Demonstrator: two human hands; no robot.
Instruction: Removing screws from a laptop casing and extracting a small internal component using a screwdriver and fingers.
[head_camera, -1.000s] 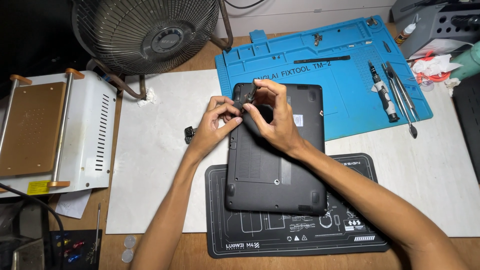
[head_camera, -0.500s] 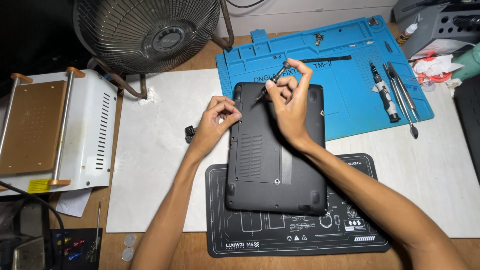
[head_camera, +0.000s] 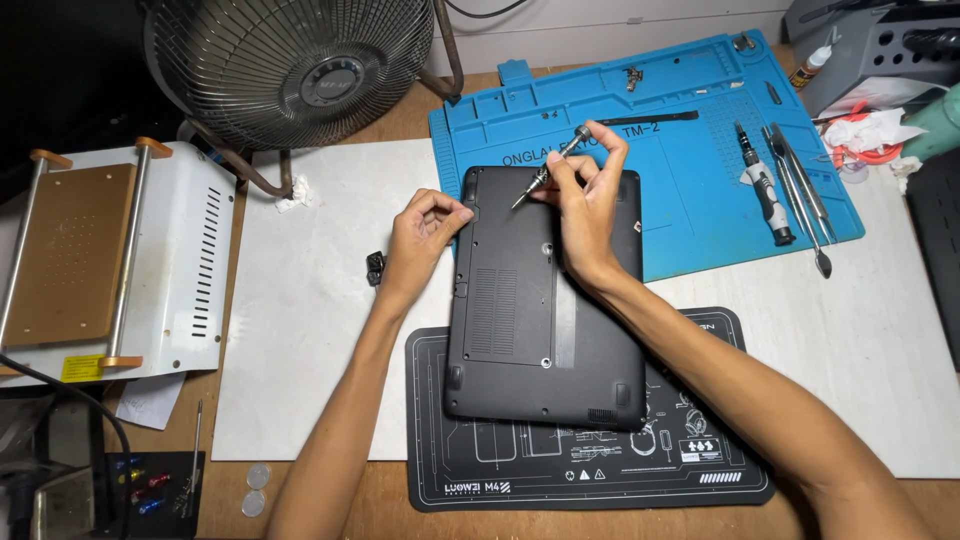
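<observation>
A black laptop (head_camera: 545, 300) lies bottom-up, partly on a black work mat (head_camera: 590, 460) and partly on a blue repair mat (head_camera: 690, 200). My right hand (head_camera: 588, 195) is over the laptop's far edge and holds a small metal screwdriver (head_camera: 545, 170), tilted, with its tip just above the case near the far left corner. My left hand (head_camera: 425, 235) rests at the laptop's left edge near the far corner, fingers curled against the case. A small black part (head_camera: 375, 267) lies on the white board just left of that hand.
A metal fan (head_camera: 290, 70) stands at the back left. A white machine with a brown plate (head_camera: 90, 260) sits at the left. On the blue mat lie a second screwdriver (head_camera: 765, 190) and tweezers (head_camera: 805, 200). Crumpled tissue (head_camera: 870, 130) lies at the right.
My right hand lifted from the laptop's far left corner and shifted right, raising the screwdriver. My left hand drew back slightly to the laptop's left edge.
</observation>
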